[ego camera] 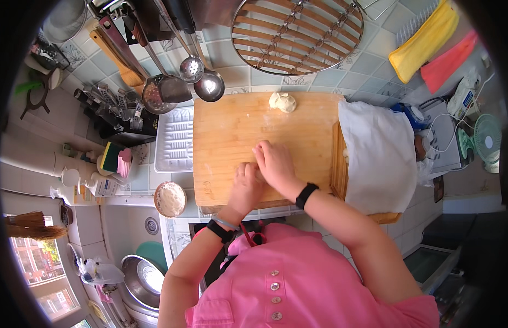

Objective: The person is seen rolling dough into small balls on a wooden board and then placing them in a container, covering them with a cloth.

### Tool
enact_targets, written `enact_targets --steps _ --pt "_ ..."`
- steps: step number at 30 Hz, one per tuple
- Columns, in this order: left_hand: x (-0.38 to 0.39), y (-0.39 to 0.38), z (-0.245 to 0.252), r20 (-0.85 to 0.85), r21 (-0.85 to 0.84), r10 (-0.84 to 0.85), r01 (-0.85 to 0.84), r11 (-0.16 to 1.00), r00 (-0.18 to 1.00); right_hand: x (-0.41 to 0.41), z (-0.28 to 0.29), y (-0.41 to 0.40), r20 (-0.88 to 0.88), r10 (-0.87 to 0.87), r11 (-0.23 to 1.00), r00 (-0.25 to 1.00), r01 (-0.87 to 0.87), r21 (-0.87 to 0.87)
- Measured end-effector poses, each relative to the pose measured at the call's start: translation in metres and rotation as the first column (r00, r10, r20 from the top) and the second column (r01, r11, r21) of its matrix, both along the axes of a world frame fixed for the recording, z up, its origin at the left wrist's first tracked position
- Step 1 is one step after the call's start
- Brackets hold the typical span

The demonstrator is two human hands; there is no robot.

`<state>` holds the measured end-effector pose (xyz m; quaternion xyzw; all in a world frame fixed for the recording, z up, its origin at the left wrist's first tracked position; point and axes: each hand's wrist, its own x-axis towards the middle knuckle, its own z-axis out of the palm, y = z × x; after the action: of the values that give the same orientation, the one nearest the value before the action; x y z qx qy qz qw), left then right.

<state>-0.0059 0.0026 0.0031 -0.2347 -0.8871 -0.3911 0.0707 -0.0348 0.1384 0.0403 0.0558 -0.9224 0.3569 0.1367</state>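
Both hands are over the front part of a wooden board [229, 127] dusted with flour. My left hand [248, 184] has its fingers curled, close against my right hand [274, 164], which is also curled. A small pale bit, perhaps dough, shows between them, mostly hidden; which hand holds it I cannot tell. A lump of dough [283, 102] lies at the board's back edge. To the left stands a bowl of flour [170, 199]. A white cloth [377, 156] covers most of a wooden tray [339, 164] at the right, with a pale piece peeking out beneath it.
A white plastic rack [174, 139] lies left of the board, beside a sink [122, 221] holding a metal basin [143, 283]. Ladles and a spatula [175, 89] hang at the back left. A round slatted rack [297, 35] leans behind the board. A small fan [488, 141] stands far right.
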Motion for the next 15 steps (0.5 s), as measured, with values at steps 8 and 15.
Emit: enact_targets --steps 8,15 --pt "0.022 -0.022 0.023 0.160 0.248 -0.045 0.004 0.969 0.986 0.031 -0.011 -0.001 -0.167 0.065 0.963 0.984 -0.017 0.270" --pt "-0.004 -0.029 0.011 0.091 0.144 0.056 -0.069 0.987 0.994 -0.034 -0.024 -0.020 -0.045 -0.053 0.948 0.998 0.065 0.313"
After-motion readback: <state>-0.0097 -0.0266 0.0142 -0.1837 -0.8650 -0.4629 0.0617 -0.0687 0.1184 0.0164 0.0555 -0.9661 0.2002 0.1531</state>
